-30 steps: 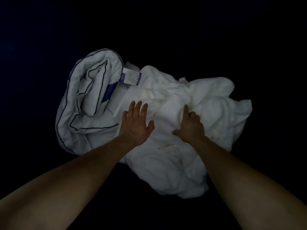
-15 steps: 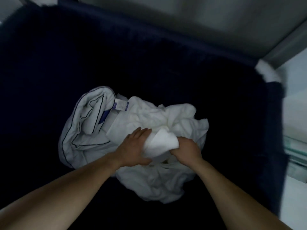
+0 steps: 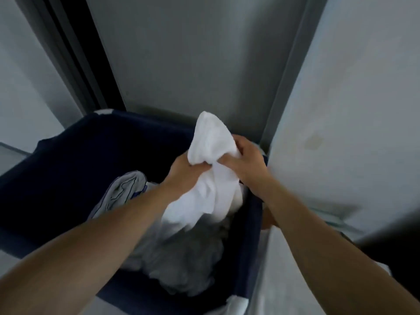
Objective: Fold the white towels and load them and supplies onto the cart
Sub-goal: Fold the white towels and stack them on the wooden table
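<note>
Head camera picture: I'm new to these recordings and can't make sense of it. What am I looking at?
There is no machine here. A person wears a camera on the head, looking down at their own bare arms. The left hand and right hand both have a grip on a white towel, whose lower part hangs into a dark blue fabric bin. Inside the bin lie crumpled white linen and, to the left, a piece with dark piping. Behind stand grey walls.

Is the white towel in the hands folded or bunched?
Bunched: the white towel hangs crumpled between the left hand and right hand, trailing down into the navy bin.
</note>
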